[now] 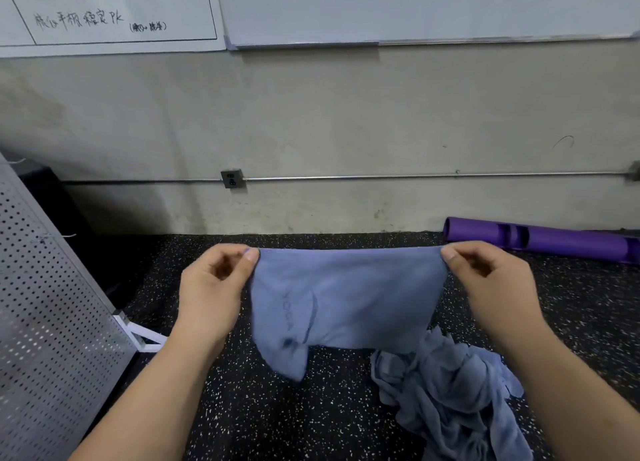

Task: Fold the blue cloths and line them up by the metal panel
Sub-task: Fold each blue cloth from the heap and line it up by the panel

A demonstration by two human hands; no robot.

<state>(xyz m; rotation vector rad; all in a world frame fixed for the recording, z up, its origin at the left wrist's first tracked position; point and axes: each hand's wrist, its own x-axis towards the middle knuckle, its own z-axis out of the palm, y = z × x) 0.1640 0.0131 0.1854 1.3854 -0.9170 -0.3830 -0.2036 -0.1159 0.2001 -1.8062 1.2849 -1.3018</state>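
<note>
A blue cloth [349, 305] hangs stretched in the air in front of me, above the floor. My left hand [214, 287] pinches its upper left corner and my right hand [491, 280] pinches its upper right corner. Its lower left part droops in a fold. A crumpled pile of blue cloths [450, 398] lies on the floor at the lower right, under my right forearm. The perforated metal panel [52, 322] leans at the left.
The floor is black speckled rubber [294, 419]. A purple tube [540, 239] lies along the wall at the right. A white bracket [142, 336] sticks out at the panel's foot. A concrete wall with a socket [232, 178] and whiteboards stands ahead.
</note>
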